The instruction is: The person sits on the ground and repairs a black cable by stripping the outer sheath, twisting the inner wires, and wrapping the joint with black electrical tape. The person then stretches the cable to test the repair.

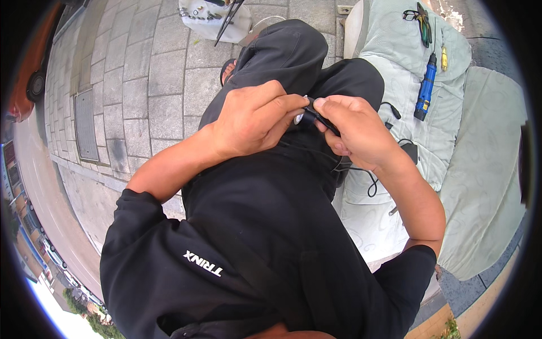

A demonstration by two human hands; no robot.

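Observation:
Above the lap, my left hand (254, 120) pinches the near end of a small black object (311, 113) between thumb and forefinger. A round whitish part (299, 118) shows by those fingertips. My right hand (358, 127) grips the same black object from the other side, its thumb on top. The fingers hide much of it, so its exact kind cannot be told. Thin black cable (372, 186) loops below my right hand, beside the thigh. A black box-shaped piece (409, 153) with a cable lies on the cloth-covered seat to the right.
On the pale quilted cloth (444, 110) rest a blue electric screwdriver (425, 91), a yellow-handled screwdriver (443, 58), pliers (424, 25) and a short black cable connector (396, 111). Small metal parts (203, 15) lie on a white surface ahead. Paving (165, 84) extends to the left.

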